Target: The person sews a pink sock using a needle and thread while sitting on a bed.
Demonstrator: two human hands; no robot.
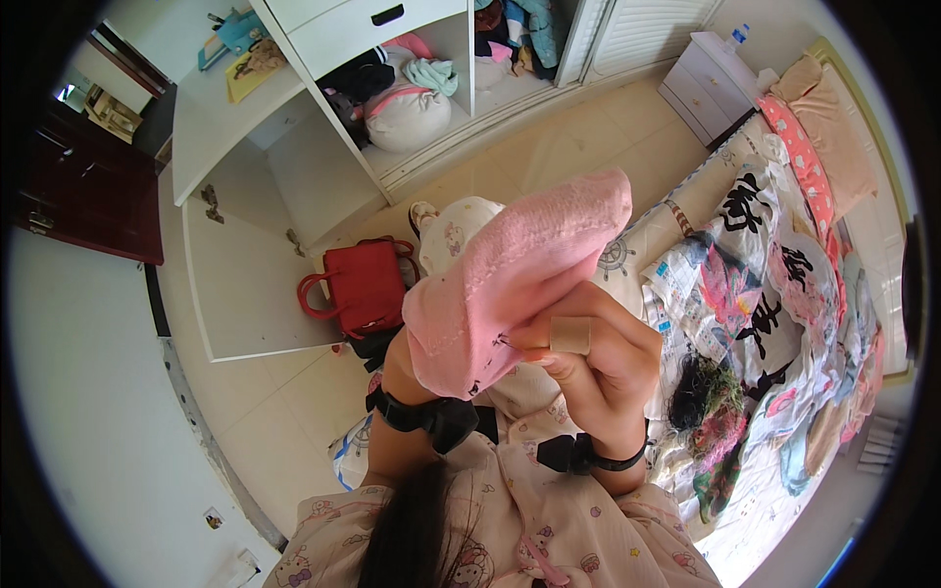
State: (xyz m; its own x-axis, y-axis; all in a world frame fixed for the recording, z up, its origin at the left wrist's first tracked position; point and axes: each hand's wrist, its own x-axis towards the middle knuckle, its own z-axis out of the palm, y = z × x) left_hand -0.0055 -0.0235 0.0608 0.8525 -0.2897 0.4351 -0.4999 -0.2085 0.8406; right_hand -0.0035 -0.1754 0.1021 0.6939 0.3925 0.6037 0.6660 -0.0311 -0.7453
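A fuzzy pink sock (507, 272) is raised in front of my body, its toe end pointing up and to the right. Black stitches mark the fabric at its lower part. My left hand (401, 367) holds the sock up from inside or behind, with its fingers hidden by the cloth. On the right side of the stitches, my right hand (595, 356) is bent with thumb and forefinger pinched together against the sock. A thin dark needle or thread (507, 342) runs to those fingertips, too small to tell which. A tan plaster (570, 335) wraps one right finger.
A red handbag (365, 285) stands on the tiled floor beside an open white cabinet door (253, 294). On my right is a bed (724, 547) with heaped clothes (735, 279). A nightstand (709, 84) carries a water bottle (737, 37). Open wardrobe shelves hold a stuffed white bag (408, 121).
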